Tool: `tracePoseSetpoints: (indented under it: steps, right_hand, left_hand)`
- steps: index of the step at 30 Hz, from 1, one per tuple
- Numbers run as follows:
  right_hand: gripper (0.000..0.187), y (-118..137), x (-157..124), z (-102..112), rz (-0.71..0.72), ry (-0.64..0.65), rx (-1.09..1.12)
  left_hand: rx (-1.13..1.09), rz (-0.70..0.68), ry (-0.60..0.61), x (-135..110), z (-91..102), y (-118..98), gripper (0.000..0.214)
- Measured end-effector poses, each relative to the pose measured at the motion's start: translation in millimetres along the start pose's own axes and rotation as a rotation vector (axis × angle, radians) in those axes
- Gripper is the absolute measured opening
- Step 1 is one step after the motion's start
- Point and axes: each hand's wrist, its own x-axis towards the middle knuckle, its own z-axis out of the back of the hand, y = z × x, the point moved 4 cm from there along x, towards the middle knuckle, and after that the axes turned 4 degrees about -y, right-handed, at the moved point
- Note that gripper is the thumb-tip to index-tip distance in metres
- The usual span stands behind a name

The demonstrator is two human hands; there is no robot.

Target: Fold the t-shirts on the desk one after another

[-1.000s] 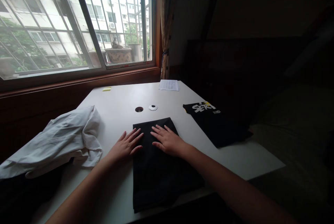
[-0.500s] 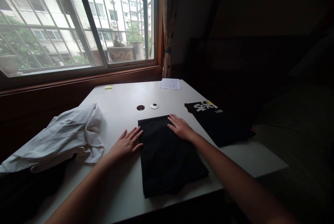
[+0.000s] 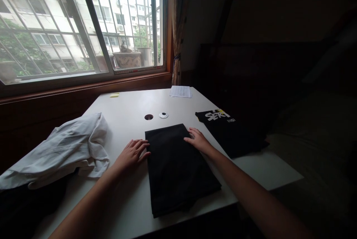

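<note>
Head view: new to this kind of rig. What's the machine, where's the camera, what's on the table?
No machine here: just a person's two bare hands, filmed by a camera worn on the head, looking forward and down. The white table stands near a window. Folded black cloth lies between the left hand and right hand; their fingers touch its side edges, and nothing looks lifted. To the left is crumpled white fabric; to the right, a black garment with white print. Papers and something small and yellow lie toward the far edge.
</note>
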Motion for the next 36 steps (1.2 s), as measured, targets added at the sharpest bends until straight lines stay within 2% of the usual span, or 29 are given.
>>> tracePoseSetpoints:
  steps: [5,11,16,18,21,22,26,28,36]
  right_hand:
    - [0.045,20.8,-17.9,3.1,-0.01,0.005,-0.031]
    - [0.053,53.1,-32.3,2.0,0.011,0.168,-0.027]
    - [0.064,58.3,-37.9,6.2,-0.119,0.281,0.126]
    - [0.055,59.3,-39.5,8.1,-0.151,0.346,0.185]
    - [0.029,64.0,-45.1,9.3,-0.152,0.495,0.32]
    - [0.025,65.8,-47.1,11.2,-0.143,0.506,0.354]
    - [0.036,70.1,-53.6,28.8,-0.105,0.396,0.47]
    - [0.045,69.4,-56.3,39.3,-0.118,0.39,0.557]
    - [0.053,44.6,-43.9,92.4,-0.191,0.32,0.658]
  left_hand:
    - [-0.076,0.039,-0.077,4.6,13.0,0.0,0.037]
    - [-0.096,0.237,-0.238,-3.0,5.4,30.6,0.029]
    - [-0.177,0.309,-0.187,-5.3,-4.6,47.3,0.041]
    - [-0.211,0.303,-0.164,-4.3,-5.2,48.2,0.041]
    - [-0.253,0.294,-0.122,-2.8,-5.7,47.6,0.039]
    - [-0.264,0.292,-0.112,-2.5,-6.0,47.4,0.038]
    - [-0.281,0.274,-0.125,-3.2,-6.3,46.6,0.038]
    - [-0.28,0.258,-0.147,-3.7,-6.3,45.8,0.038]
    - [-0.265,0.23,-0.147,-3.5,-8.6,47.7,0.037]
